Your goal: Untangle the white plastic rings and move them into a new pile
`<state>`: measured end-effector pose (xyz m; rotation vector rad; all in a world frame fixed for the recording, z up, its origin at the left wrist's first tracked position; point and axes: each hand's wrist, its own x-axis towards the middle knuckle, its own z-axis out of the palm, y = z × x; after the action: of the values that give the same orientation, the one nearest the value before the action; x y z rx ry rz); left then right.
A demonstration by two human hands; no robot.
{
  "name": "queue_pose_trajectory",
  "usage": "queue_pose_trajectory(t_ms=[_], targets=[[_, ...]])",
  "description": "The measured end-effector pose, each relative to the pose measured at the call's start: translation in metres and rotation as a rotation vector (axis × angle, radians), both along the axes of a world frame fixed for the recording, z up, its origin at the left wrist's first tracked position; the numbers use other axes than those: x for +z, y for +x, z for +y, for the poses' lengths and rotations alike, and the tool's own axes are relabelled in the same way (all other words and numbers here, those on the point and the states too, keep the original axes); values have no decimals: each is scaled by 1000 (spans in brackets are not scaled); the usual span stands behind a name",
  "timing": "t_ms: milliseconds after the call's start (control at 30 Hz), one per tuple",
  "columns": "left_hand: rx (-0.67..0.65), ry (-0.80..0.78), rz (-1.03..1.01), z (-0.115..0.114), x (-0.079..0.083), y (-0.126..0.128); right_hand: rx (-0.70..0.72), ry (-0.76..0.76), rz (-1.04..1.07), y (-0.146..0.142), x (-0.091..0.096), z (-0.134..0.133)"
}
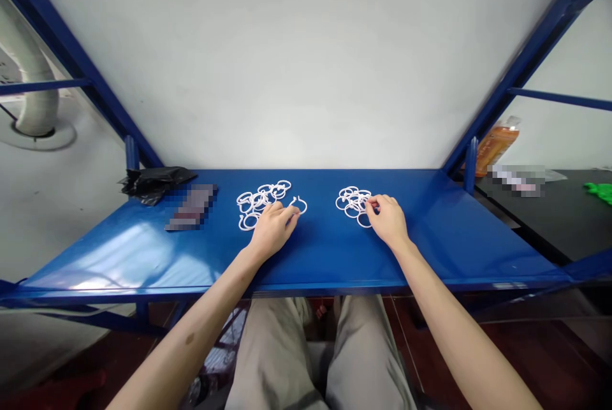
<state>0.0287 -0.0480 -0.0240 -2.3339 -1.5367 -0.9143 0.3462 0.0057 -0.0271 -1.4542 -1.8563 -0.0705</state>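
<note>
White rings are spread in two loose clusters on the blue tabletop (pixel 325 257). The left cluster (pixel 261 196) is partly covered by the left hand (pixel 273 228), while the right cluster (pixel 352 198) is met at its near right edge by the right hand (pixel 388 219). Beside the left cluster, a single ring (pixel 305 207) is set slightly apart at the left hand's fingertips; a gap and a small bent end can be made out on its far side. The left hand is curled, with thumb and forefinger held near one another at this ring, but whether it is gripped or merely touched cannot be told. The right hand is drawn narrow, thumb against forefinger, at the rim of the cluster; whether a ring is pinched there cannot be seen.

For clean handling, each ring is probably best taken by its thin rim, between fingertip and thumb, and raised gently, since overlapped rings could be snagged by their bent ends and dragged along. If resistance is felt, the neighbours should be eased away first rather than pulled. The two clusters are best kept well apart, as they are now, with the bare strip between them left for handling. A black bag (pixel 157 182) is seen well to the left.
</note>
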Motion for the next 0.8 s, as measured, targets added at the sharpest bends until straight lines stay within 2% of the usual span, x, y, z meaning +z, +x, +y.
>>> queue_pose_trajectory(t_ms=[233,367,433,533,700,800], targets=[[-146,-21,32,-3,-1,7,24,95,13,-10,5,-6],[-196,-4,59,-4,2,13,213,147,-8,-34,12,-19],[-207,10,67,-5,4,17,336,107,-26,-53,13,-26],[-226,22,92,-6,6,22,445,1,45,-81,10,-33],[-221,37,29,-7,2,22,480,-121,337,-107,6,-36],[-106,32,-131,-6,-2,22,481,-120,377,-109,6,-38]])
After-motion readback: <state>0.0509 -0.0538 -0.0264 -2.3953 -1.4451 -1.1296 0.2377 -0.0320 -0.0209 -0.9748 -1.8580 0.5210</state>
